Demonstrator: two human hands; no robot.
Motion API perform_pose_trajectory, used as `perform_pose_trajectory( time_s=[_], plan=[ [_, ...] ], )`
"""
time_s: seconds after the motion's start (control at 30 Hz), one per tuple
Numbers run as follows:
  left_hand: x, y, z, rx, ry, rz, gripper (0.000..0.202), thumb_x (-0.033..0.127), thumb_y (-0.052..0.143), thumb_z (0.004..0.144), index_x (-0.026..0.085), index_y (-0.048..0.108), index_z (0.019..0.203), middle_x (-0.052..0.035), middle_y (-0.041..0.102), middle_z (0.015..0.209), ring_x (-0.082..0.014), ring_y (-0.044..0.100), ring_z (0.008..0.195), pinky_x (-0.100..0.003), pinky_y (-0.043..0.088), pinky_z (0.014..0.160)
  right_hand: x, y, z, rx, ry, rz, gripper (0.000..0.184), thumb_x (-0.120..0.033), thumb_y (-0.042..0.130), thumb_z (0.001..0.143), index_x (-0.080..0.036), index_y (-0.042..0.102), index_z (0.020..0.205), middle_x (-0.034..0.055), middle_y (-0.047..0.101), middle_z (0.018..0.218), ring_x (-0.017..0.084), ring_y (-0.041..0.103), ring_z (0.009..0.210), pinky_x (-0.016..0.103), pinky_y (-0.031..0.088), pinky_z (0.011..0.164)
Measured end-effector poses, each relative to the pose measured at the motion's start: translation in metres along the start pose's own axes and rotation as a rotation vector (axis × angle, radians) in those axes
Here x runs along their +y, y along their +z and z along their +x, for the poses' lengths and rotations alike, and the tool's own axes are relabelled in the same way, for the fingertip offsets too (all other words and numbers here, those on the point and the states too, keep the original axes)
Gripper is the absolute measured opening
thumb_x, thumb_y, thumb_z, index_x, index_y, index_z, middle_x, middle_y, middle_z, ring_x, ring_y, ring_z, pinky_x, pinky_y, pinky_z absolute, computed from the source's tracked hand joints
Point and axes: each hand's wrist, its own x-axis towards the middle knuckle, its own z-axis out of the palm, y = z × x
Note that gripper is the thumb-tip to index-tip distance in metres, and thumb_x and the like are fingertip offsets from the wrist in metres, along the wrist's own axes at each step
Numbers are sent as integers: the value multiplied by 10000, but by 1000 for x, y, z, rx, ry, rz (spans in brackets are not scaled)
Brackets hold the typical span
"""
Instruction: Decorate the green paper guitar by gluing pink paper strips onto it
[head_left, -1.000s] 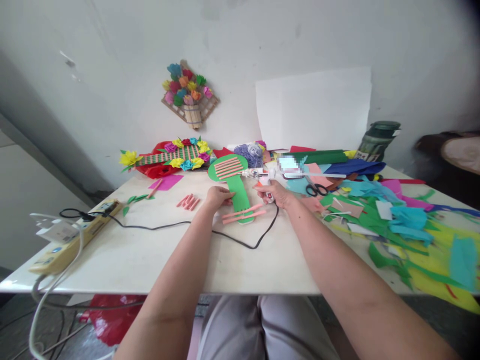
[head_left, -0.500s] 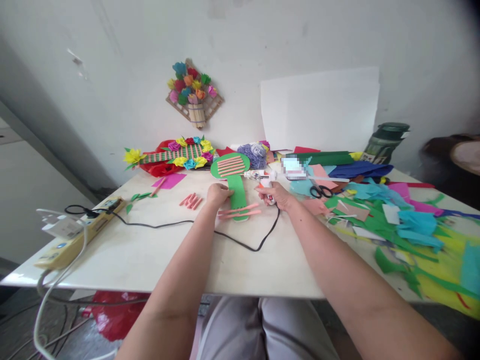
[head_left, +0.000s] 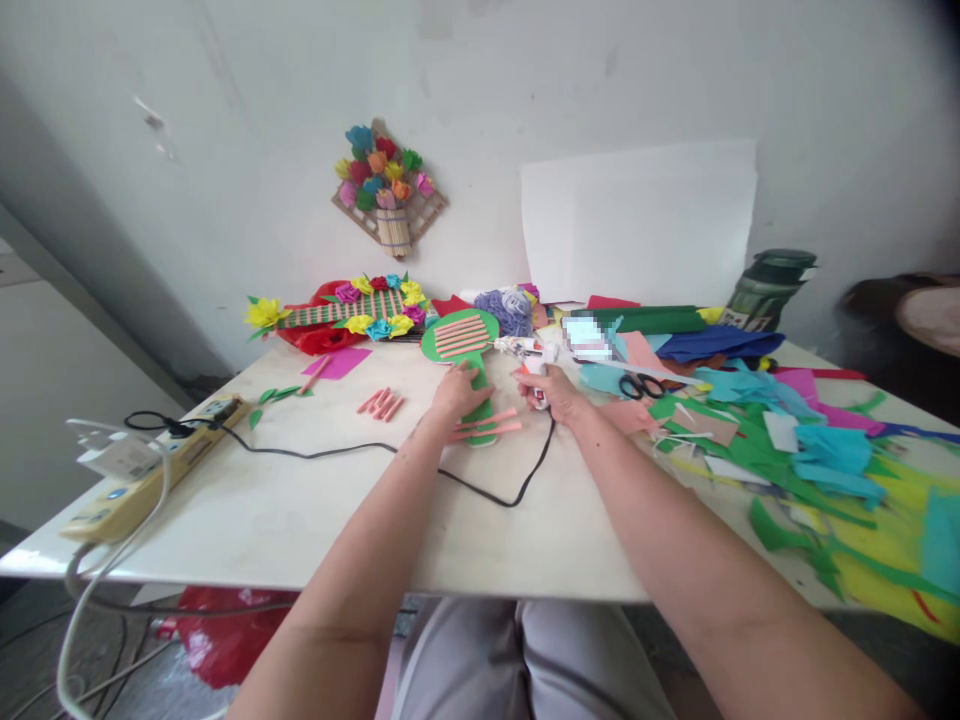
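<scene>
My left hand lies across the handle of a green paper cutout, finger and thumb apart with green showing between them. Evenly spaced pink paper sticks cover the cutout's round head. Two longer pink strips lie across the foot of the handle. My right hand is closed around a white hot glue gun, whose nozzle points left, close to the lower right rim of the round head. Several short pink sticks lie loose to the left of my left hand.
A black cord crosses the table from a power strip. Scissors and paper scraps lie on the right. At the back are a flower-trimmed craft piece, purple yarn and a green bottle.
My left hand has moved right from the handle's left edge to lie across it. The glue gun's nozzle has shifted slightly right, and still points at the round head.
</scene>
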Motion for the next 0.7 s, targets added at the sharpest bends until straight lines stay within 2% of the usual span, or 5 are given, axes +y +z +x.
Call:
perform_pose_trajectory(
  time_s=[0.2,0.4,0.5,0.57,0.7],
  plan=[
    [1,4,0,-105,23,145,522,529,524,733,143,617,1072,-165,494,1268,-302,502,1083,-327,375,871,2,0,3,13,-11,20,295,-332,710,552,-129,562,706,-38,529,468,51,382,303,201,336,303],
    [3,4,-3,-29,41,173,538,517,485,766,137,589,1132,-152,476,1294,-270,450,1159,-307,342,932,4,1,6,4,-22,53,258,-313,689,574,-127,557,694,-29,538,477,50,373,301,213,340,315],
    [-6,-13,-4,93,-16,87,502,484,496,769,135,609,1112,-140,505,1271,-261,477,1130,-301,355,915,4,1,6,14,-3,47,261,-312,689,578,-132,558,713,-32,541,484,51,382,308,207,337,316],
    [-20,-31,-5,146,-74,59,391,444,509,763,160,674,977,-107,629,1090,-249,538,1026,-300,391,856,4,1,7,18,10,39,272,-316,691,579,-134,561,733,-38,539,484,49,383,308,202,337,313],
    [-59,-68,-15,256,-247,211,217,346,599,675,184,707,771,-93,665,966,-294,485,1054,-341,394,814,4,2,13,0,16,17,275,-322,696,572,-135,548,708,-38,534,475,47,380,305,201,343,311]
  ],
)
